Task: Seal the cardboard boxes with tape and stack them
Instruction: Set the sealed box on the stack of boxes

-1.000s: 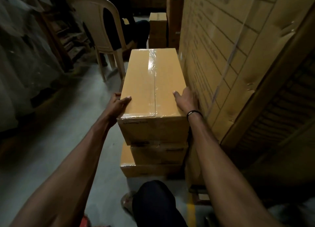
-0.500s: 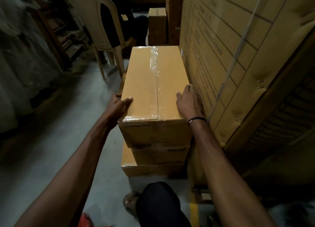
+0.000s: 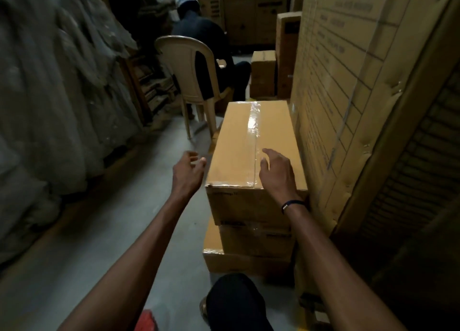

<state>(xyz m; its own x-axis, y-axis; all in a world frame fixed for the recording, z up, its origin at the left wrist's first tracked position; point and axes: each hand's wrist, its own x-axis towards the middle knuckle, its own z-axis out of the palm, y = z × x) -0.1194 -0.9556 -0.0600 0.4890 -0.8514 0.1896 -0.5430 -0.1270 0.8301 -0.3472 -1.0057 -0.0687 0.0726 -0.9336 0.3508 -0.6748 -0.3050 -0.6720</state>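
A long brown cardboard box [image 3: 234, 146], sealed down its middle with clear tape, lies on top of a stack of two more taped boxes [image 3: 249, 241]. My left hand [image 3: 186, 174] hovers just off the box's left side, fingers apart, holding nothing. Over the near right part of the lid floats my right hand [image 3: 276, 174], fingers spread and empty, with a dark band on its wrist.
A very large carton [image 3: 348, 86] stands tight against the stack's right side. A plastic chair [image 3: 189, 81] with a seated person [image 3: 199, 37] is ahead. Smaller boxes [image 3: 263, 72] stand behind. Covered goods [image 3: 49, 94] line the left; bare floor [image 3: 124, 206] lies between. My knee [image 3: 234, 303] is below.
Both hands have let go of the top box and lifted off it. The view has tilted up, showing more of the room ahead.
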